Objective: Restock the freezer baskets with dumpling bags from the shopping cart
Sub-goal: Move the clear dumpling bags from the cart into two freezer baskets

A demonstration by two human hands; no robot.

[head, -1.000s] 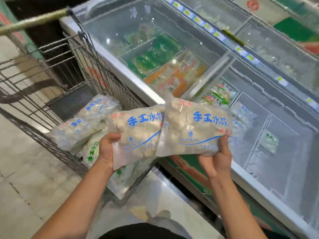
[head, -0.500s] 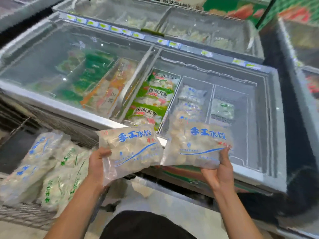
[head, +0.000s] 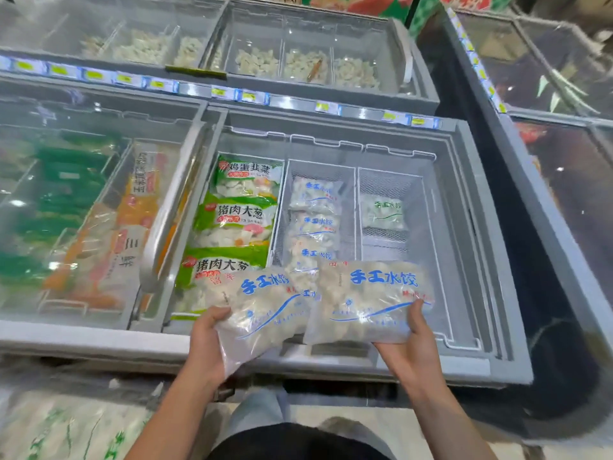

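The person stands at the near edge of an open chest freezer (head: 474, 200), a clear bag of dumplings in each hand, both printed with blue lettering. The left hand (head: 207, 343) grips the left bag (head: 265, 310) at its lower left corner, thumb curled over the front and fingers hidden behind it; this bag tilts, its right side higher. The right hand (head: 413, 346) holds the right bag (head: 371, 300) at its lower right corner, thumb pressed on the front, the other fingers under and behind. The two bags hang side by side over the freezer's front rim, their inner edges touching or overlapping.

Below them, inside the freezer, sit wire baskets. The middle basket (head: 287, 200) holds a row of the same blue-lettered bags (head: 313, 224). The right basket (head: 426, 210) holds a single green-lettered bag (head: 383, 212) toward its far end, with bare mesh nearer. To the left of the middle basket lie green packets (head: 237, 214) in a column. A sliding glass lid (head: 83, 210) covers the freezer's left part, with green and orange packs blurred beneath it. At the bottom left, more bags (head: 66, 429) show, blurred
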